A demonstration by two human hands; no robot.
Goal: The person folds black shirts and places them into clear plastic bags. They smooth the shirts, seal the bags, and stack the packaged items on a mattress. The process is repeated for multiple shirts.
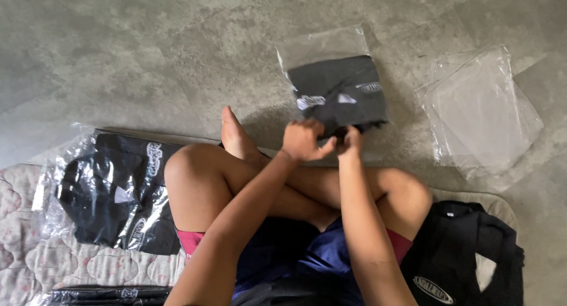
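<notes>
A mottled grey concrete floor point(147, 46), evenly lit by soft daylight, is seen filling most of the view, bordered at the lower left by a quilted floral-patterned mat point(23, 247).

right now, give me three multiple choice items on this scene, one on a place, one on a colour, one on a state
1. Where does the pile of empty clear plastic bags lie?
A. on the grey concrete floor at the right
B. on the quilted mat
C. on the person's lap

2. What colour is the folded garment in the clear plastic bag in front of the hands?
A. white
B. black
C. red

3. What is the state of that bag at its near edge?
A. untouched
B. pinched by both hands
C. weighed down by a foot

Answers:
1. A, the empty bags rest on bare floor, right of the bagged garment.
2. B, the cloth is black with small white marks.
3. B, the left hand and the right hand both grip its near edge.
</notes>
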